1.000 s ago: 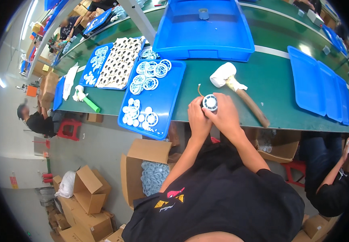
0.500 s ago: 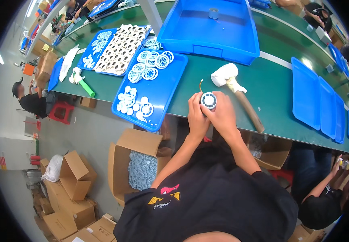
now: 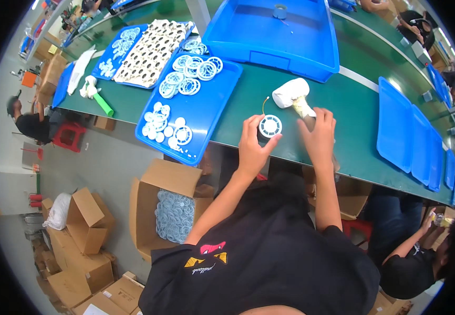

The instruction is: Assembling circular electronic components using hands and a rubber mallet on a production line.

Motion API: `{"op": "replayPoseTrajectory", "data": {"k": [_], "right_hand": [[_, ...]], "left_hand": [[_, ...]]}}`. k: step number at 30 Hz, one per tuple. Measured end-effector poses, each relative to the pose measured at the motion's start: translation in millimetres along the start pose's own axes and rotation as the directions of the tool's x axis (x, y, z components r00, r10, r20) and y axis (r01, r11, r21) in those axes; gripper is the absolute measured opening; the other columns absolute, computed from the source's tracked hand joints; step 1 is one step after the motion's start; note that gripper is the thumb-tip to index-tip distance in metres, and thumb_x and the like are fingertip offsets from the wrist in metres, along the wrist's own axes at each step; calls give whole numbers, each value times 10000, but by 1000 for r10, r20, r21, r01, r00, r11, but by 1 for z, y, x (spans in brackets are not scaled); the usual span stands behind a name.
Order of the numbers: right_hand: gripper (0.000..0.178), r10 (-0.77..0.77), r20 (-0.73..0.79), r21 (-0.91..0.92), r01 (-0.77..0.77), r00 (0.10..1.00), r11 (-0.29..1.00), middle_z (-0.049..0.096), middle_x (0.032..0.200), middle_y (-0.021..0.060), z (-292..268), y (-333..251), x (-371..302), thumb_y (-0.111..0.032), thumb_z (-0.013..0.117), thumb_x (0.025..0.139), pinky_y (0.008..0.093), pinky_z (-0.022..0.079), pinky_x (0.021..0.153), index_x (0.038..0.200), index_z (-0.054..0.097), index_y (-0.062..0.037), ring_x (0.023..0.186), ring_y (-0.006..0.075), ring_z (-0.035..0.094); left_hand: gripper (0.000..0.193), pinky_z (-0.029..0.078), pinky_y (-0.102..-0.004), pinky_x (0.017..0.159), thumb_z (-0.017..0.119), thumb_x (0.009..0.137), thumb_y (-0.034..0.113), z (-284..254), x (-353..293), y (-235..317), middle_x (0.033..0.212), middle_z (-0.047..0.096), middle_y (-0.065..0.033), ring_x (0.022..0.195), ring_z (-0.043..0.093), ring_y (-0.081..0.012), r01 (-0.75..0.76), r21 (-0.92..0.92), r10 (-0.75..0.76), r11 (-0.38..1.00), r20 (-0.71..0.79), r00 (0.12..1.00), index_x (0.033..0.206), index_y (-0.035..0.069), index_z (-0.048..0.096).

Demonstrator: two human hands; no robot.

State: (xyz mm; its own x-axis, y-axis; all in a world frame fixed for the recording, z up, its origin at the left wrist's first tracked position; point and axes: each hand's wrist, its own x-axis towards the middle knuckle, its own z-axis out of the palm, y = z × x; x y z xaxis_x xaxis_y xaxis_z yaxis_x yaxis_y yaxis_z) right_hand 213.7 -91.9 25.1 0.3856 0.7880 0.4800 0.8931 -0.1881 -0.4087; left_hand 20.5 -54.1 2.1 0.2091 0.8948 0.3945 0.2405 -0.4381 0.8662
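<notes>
My left hand (image 3: 255, 146) is wrapped round a small cylindrical part with a white slotted round cap (image 3: 270, 126) facing up. A thin wire (image 3: 265, 105) sticks up from its far side. To the right, my right hand (image 3: 318, 134) closes on the wooden handle of a hammer, just below its head; the hand hides most of the handle. The hammer head (image 3: 291, 93) is wrapped in white cloth and rests on the green bench (image 3: 248, 100). Left of my hands, a blue tray (image 3: 198, 123) carries white slotted rings (image 3: 189, 86) and small white discs (image 3: 160, 137).
A large blue bin (image 3: 269, 58) stands beyond my hands. Further left are a pulp tray (image 3: 151, 55) and a green-handled tool (image 3: 103, 105). Empty blue trays (image 3: 395, 126) lie at right. Below the bench, a carton (image 3: 139, 210) holds many rings. A co-worker (image 3: 416, 257) sits at right.
My right hand has left the round part and moved right onto the hammer handle. My left hand keeps the part, now slightly further left. The view has shifted a little.
</notes>
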Motion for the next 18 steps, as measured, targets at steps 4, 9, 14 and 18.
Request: {"op": "replayPoseTrajectory", "data": {"k": [4, 9, 14, 18], "right_hand": [[336, 119, 197, -98, -101, 973, 990, 586, 1091, 185, -13, -1, 2, -247, 767, 932, 480, 524, 804, 1079, 595, 2, 1003, 392, 603], [298, 163, 518, 357, -386, 840, 851, 584, 828, 105, -76, -8, 9, -272, 643, 1051, 345, 467, 608, 980, 583, 12, 680, 205, 572], [318, 212, 617, 596, -626, 758, 503, 493, 722, -9, -86, -55, -33, -366, 436, 1143, 232, 396, 485, 1077, 509, -64, 559, 62, 484], [331, 253, 752, 388, -720, 608, 575, 507, 728, -14, -98, -34, -34, -372, 434, 1144, 237, 386, 461, 1117, 525, -55, 524, 55, 444]], "left_hand": [[624, 481, -421, 1050, 874, 832, 188, -12, 9, 0, 1334, 557, -183, 1242, 578, -360, -17, -8, 18, 1000, 68, 997, 1350, 23, 569], [646, 481, -394, 1041, 885, 818, 215, -16, 12, -5, 1362, 543, -154, 1262, 569, -305, 87, -151, -68, 985, 130, 989, 1355, 32, 574], [642, 446, -411, 1093, 872, 832, 260, -20, 13, -8, 1368, 536, -148, 1304, 536, -304, 51, -76, -38, 996, 156, 987, 1370, 46, 596], [674, 419, -417, 1123, 876, 826, 276, -22, 12, -6, 1363, 531, -153, 1323, 513, -311, 86, -85, -68, 993, 192, 979, 1404, 56, 607]]}}
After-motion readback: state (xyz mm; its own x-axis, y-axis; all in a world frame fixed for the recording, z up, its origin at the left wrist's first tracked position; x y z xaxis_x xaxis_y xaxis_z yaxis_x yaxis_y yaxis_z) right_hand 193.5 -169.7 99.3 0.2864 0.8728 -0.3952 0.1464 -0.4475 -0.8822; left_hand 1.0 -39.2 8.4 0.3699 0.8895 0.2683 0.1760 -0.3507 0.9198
